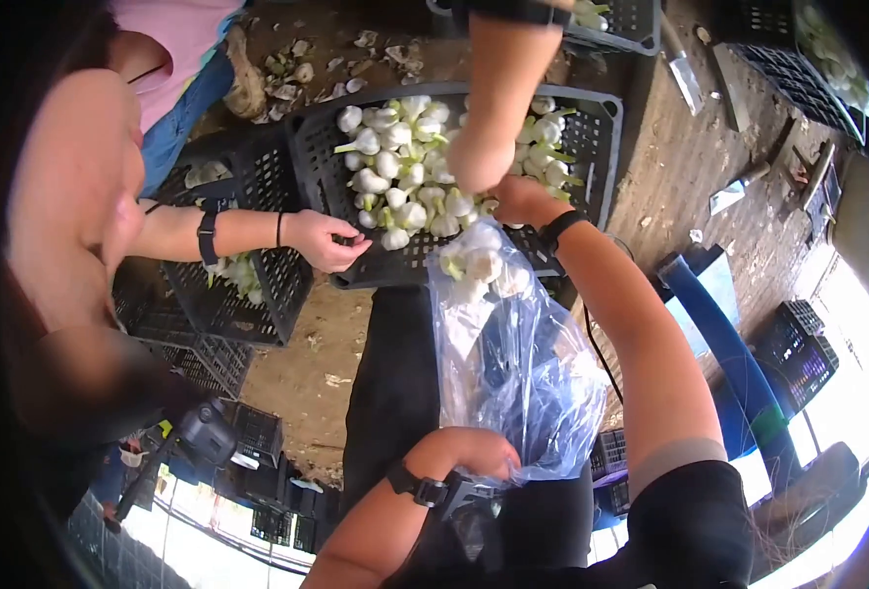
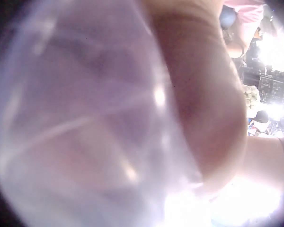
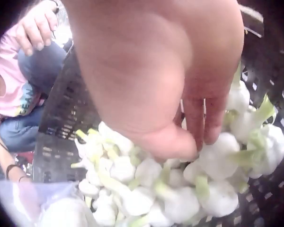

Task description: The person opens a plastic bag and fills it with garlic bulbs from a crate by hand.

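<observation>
Heads of garlic with short green stems [image 1: 410, 167] fill much of a black crate [image 1: 606, 147]. My right hand [image 1: 528, 201] is low over the garlic; in the right wrist view, the fingers of this hand [image 3: 180, 90] point down, fairly straight, with their tips against a white bulb [image 3: 220, 153]. A clear plastic bag [image 1: 523, 373] lies over my lap, several bulbs [image 1: 484, 267] at its crate end. My left hand [image 1: 479, 454] grips the bag's lower end. In the left wrist view, blurred plastic [image 2: 85, 104] covers much of that hand [image 2: 203, 99].
Another person's forearm [image 1: 513, 79] reaches over the crate from the far side, beside my right hand. A person at the left holds a hand [image 1: 326, 240] at the crate's left edge. More black crates [image 1: 243, 236] stand left. A blade [image 1: 687, 83] lies at the right.
</observation>
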Motion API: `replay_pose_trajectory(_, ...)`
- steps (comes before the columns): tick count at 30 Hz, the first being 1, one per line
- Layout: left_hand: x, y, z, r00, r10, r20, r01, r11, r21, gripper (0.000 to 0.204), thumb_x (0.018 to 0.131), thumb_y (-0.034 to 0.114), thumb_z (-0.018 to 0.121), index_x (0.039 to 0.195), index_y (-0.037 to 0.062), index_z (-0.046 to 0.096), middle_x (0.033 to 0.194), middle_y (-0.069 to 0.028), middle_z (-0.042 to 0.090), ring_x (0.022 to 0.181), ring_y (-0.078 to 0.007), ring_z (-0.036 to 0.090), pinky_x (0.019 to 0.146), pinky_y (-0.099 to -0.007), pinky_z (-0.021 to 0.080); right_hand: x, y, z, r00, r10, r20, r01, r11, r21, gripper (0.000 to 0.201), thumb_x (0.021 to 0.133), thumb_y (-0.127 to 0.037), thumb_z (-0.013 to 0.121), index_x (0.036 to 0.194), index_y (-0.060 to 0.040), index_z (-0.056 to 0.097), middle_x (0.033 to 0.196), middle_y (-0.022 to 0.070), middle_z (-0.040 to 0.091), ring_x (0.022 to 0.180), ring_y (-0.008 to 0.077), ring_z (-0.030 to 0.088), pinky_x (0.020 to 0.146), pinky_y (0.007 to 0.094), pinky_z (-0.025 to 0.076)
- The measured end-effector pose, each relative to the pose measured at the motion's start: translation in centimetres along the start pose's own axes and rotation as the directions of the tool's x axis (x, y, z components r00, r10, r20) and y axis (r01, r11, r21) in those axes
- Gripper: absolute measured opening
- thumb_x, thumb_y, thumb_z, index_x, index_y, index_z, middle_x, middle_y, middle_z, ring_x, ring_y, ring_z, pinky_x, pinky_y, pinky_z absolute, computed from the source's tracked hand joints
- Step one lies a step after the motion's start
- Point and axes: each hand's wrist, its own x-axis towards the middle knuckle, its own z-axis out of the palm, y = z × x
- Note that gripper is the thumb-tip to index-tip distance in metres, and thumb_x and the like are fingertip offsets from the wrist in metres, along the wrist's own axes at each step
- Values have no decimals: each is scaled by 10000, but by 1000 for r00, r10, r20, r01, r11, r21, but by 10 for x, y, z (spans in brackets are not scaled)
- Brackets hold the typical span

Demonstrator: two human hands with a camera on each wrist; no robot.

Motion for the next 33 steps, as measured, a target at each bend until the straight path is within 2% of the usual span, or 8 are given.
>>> replay_pose_trajectory(5,8,-12,8,996,78,-38,-78,997,8,399,785,230,602,1165,111,633,1052,-123,671,932,-242,634,808,-338,486,22,12,28,996,-38,-81,37,999,-10,375,698,-78,625,1071,-48,601,1073,191,625,994,364,600,834,415,496)
replay_pose_trajectory(6,9,-14,7,995,88,-51,-87,996,14,400,783,230,603,1163,108,634,1053,-123,671,931,-243,634,809,-338,487,18,19,28,964,-247,-98,228,958,-172,388,698,-77,639,1084,-58,600,1094,176,611,994,376,592,835,417,495)
replay_pose_trajectory(9,12,-17,9,996,80,-36,-81,996,-33,404,775,227,616,1167,130,638,1011,-112,679,895,-237,642,781,-330,490,3,39,33,879,-459,-131,391,850,-353,420,683,-59,656,1090,-151,618,1147,94,572,1096,293,541,896,404,450)
replay_pose_trajectory(14,7,-9,6,999,34,-25,-35,996,-78,401,774,222,615,1159,110,637,1036,-122,673,918,-243,637,801,-339,486,-15,20,15,977,-205,-58,157,879,-450,475,723,-50,597,1160,-237,618,1175,66,575,1049,292,575,870,401,474)
replay_pose_trajectory(17,7,-9,7,996,78,-51,-80,996,-26,397,783,226,618,1158,99,635,1048,-134,670,937,-249,635,814,-345,484,-21,-13,-7,974,87,208,-12,941,-338,465,758,-30,546,1173,-228,611,1129,90,613,1037,295,593,849,401,489)
replay_pose_trajectory(21,12,-11,10,991,117,-72,-115,993,23,395,789,228,625,1163,101,634,1045,-137,671,937,-252,636,817,-342,484,-24,-49,-29,974,-124,188,111,991,81,440,777,-45,485,1187,-140,612,1060,171,634,998,316,608,834,403,482)
replay_pose_trajectory(25,23,-20,17,990,108,-86,-109,994,-3,409,771,202,616,1169,111,631,1003,-123,677,880,-242,639,765,-332,488,-10,-93,-22,945,-321,67,327,934,-142,385,775,-49,499,1130,-102,637,946,178,653,952,325,627,787,385,499)
replay_pose_trajectory(33,14,-18,14,987,113,-116,-118,992,-46,384,798,201,635,1165,90,633,1064,-135,670,964,-246,629,842,-329,468,35,-191,-5,884,-352,308,458,784,-418,319,731,-78,614,1047,-40,643,936,133,663,889,309,658,723,396,524)
